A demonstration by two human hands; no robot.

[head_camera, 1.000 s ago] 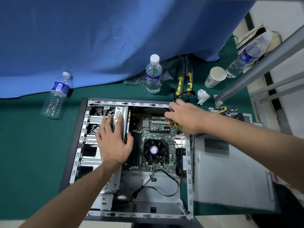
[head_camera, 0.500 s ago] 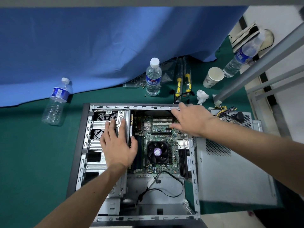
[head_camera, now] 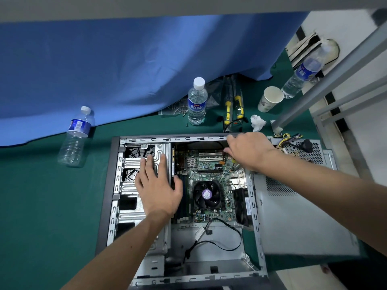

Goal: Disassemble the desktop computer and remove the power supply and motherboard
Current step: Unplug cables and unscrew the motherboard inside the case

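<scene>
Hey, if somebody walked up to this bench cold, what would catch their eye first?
Probably the open computer case lying on the green table cover, its green motherboard and black CPU fan exposed in the middle. The left hand rests flat on the metal drive cage, while the right hand reaches into the board's far right corner. Behind hangs a big blue cloth.

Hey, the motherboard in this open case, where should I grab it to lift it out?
Probably by its bare edges, from above: the motherboard lies flat in the open case. Avoid the fan mid-board. The left hand rests on the drive cage; the right hand is at the far-right corner.
</scene>
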